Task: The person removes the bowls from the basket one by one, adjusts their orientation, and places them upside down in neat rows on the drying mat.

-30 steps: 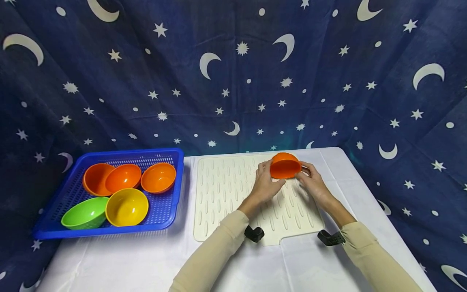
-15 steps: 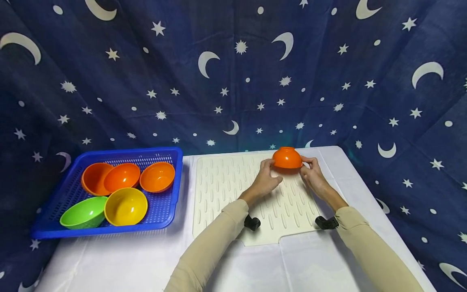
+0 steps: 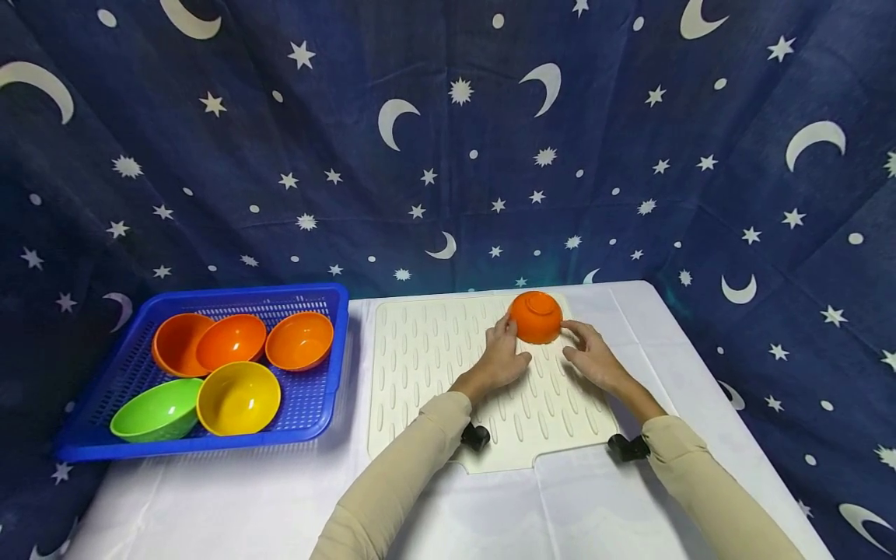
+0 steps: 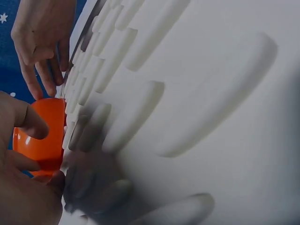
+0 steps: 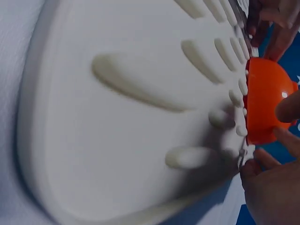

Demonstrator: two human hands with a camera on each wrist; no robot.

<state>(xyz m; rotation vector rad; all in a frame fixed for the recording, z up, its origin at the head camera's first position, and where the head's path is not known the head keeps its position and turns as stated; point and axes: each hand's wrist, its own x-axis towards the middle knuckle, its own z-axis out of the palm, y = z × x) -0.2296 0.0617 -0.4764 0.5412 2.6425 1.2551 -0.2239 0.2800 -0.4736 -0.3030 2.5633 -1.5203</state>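
An orange bowl (image 3: pixel 536 317) sits upside down at the far right part of a ribbed white drying mat (image 3: pixel 420 365), its base ring facing up. On its left side, fingers of my left hand (image 3: pixel 498 356) touch the wall, thumb held apart. My right hand (image 3: pixel 593 358) is at the opposite side, fingertips right at the rim, with the thumb spread away. In the left wrist view the orange bowl (image 4: pixel 47 140) stands rim down against the mat, partly covered by the left hand (image 4: pixel 23 187). From the right wrist view, the right hand (image 5: pixel 276 187) has its fingers loosely extended beside the bowl.
A blue plastic basket (image 3: pixel 341 373) at the left bears several bowls: orange ones (image 3: pixel 301 342), a green bowl (image 3: pixel 157 412) and a yellow bowl (image 3: pixel 239 398). White cloth (image 3: pixel 490 521) covers the table. Behind it hangs a dark blue curtain (image 3: pixel 350 117) with moons and stars.
The orange bowl, tilted with its opening toward me a second ago, has been turned over and lowered onto the mat, slightly left. Both hands have followed it, and their hold has loosened.
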